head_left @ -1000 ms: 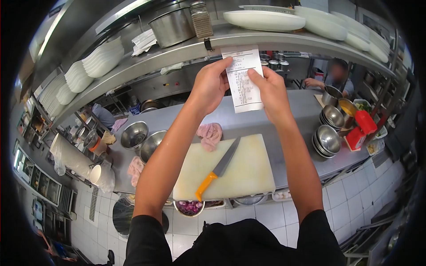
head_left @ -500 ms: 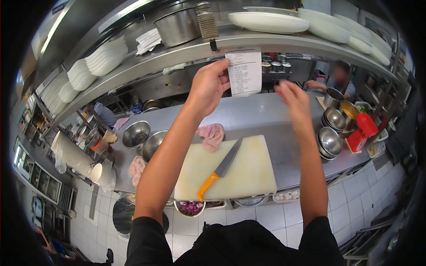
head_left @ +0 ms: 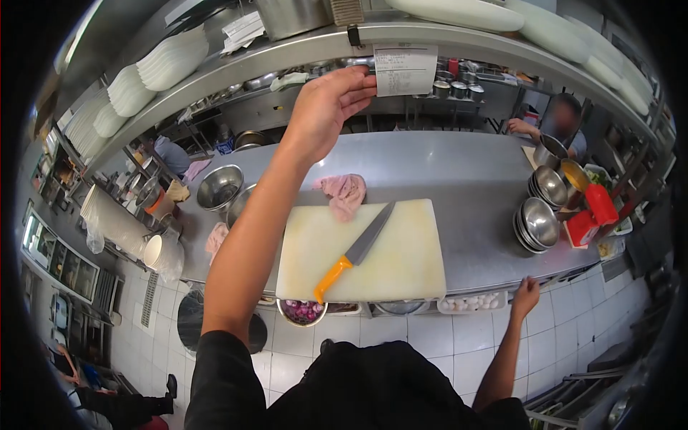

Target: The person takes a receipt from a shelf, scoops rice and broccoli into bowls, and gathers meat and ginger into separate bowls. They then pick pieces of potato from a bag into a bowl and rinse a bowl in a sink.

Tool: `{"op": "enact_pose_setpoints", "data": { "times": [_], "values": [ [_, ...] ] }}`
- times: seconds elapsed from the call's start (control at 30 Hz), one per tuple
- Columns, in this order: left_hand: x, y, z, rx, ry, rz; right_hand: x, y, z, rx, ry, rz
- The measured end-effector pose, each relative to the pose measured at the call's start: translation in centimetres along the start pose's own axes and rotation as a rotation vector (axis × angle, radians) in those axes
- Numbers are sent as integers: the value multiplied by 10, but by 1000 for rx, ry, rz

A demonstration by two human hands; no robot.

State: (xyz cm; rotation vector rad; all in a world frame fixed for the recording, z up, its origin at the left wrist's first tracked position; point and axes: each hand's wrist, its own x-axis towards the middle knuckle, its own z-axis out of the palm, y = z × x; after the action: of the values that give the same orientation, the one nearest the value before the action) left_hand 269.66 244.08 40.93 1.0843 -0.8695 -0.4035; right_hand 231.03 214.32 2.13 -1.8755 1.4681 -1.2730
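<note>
The left hand point(head_left: 331, 104) pinches a receipt point(head_left: 406, 72) by one edge; the right hand point(head_left: 527, 297), curled near the table point(head_left: 480, 193), might be empty, I can't tell.

On my table point(head_left: 476, 186), an orange-handled knife point(head_left: 360, 249) lies on a pale cutting board point(head_left: 405, 265); I see a pink cloth point(head_left: 347, 193) overlapping the board's far edge, and stacked metal bowls point(head_left: 539, 222) to my right.

A matt paper receipt point(head_left: 405, 70) shows above a softly glossy metal counter point(head_left: 476, 208), which, from where I stand, carries a matt plastic cutting board point(head_left: 401, 265) at its near edge, a smooth plastic-handled metal knife point(head_left: 356, 249), a rumpled cloth rag point(head_left: 345, 195) and shiny metal bowls point(head_left: 537, 223) near its right edge.
</note>
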Motion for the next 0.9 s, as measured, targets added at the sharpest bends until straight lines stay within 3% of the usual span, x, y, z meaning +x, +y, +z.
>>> {"op": "enact_pose_setpoints", "data": {
  "times": [0.1, 0.17, 0.27, 0.3, 0.33, 0.4, 0.47, 0.5, 0.6, 0.7, 0.73, 0.77, 0.8, 0.83, 0.87, 0.9],
  "values": [
    [-2, -3, 2, 137, 13, 1, -66, 56, 3, -20, 25, 117],
    [1, -9, 3, 241, 13, 14, -109, 84, -1, -29, -143, 395],
    [2, -19, 5, 357, 31, 32, -197, 190, 16, -121, -195, 209],
    [0, -20, 7, 377, 51, 29, -229, 254, 27, -139, -353, 136],
    [-1, -21, 9, 399, 67, 28, -239, 202, -2, -60, -641, 539],
    [-1, -25, 9, 420, 69, 31, -292, 219, -18, 268, -708, 842],
    [-4, -27, 9, 419, 58, 31, -292, 185, -47, -716, -1426, -63],
    [-7, -28, 10, 408, 46, 32, -323, 227, -47, -845, -1306, -246],
    [-10, -30, 11, 398, 23, 36, -405, 378, -30, -655, -1183, -567],
    [-11, -34, 10, 367, 23, 33, -392, 359, -41, -472, -1094, -613],
    [-11, -34, 9, 351, 24, 32, -371, 331, -48, -459, -1191, -427],
    [-12, -34, 9, 349, 28, 38, -350, 301, -54, -393, -1259, -104],
    [-12, -33, 10, 347, 31, 41, -329, 268, -64, -126, -1190, 501],
    [-13, -33, 10, 343, 32, 44, -318, 240, -68, 183, -913, 1013],
    [-13, -33, 9, 349, 29, 47, -306, 212, -74, 283, -735, 1178],
    [-13, -34, 9, 354, 22, 50, -298, 202, -73, 233, -667, 1172]
  ]
}}
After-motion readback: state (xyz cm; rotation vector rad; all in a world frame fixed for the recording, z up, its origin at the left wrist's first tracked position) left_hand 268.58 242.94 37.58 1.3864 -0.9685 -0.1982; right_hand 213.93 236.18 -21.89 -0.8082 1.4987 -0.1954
